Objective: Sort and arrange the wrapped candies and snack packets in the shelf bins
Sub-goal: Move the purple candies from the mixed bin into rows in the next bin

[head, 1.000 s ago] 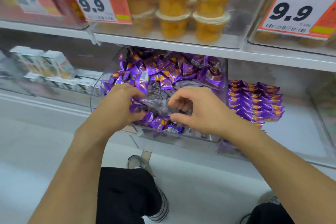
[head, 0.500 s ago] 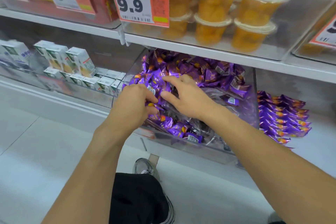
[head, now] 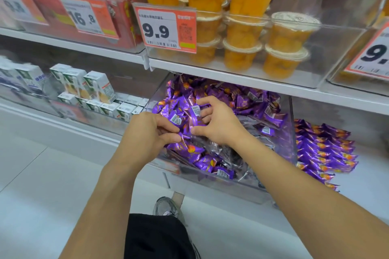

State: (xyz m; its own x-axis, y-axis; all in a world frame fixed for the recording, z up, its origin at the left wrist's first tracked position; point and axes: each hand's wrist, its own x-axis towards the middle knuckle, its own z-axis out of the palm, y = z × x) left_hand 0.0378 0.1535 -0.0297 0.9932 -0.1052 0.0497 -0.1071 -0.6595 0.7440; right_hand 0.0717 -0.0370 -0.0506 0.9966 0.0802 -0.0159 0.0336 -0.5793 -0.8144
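Lay heaped in clear plastic bin (head: 291,132): purple foil-wrapped candies (head: 248,99); stacked at 3 o'clock, purple snack packets (head: 324,149); at 9 o'clock, small white cartons (head: 99,86).

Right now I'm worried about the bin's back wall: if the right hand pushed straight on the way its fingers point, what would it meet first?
Probably more candy. The right hand points up and left into the purple wrapped candies heaped in the clear bin; that heap lies before any wall, though depth is unclear.

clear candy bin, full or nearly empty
Full: purple wrapped candies heap the clear bin nearly to its rim, with both hands among them.
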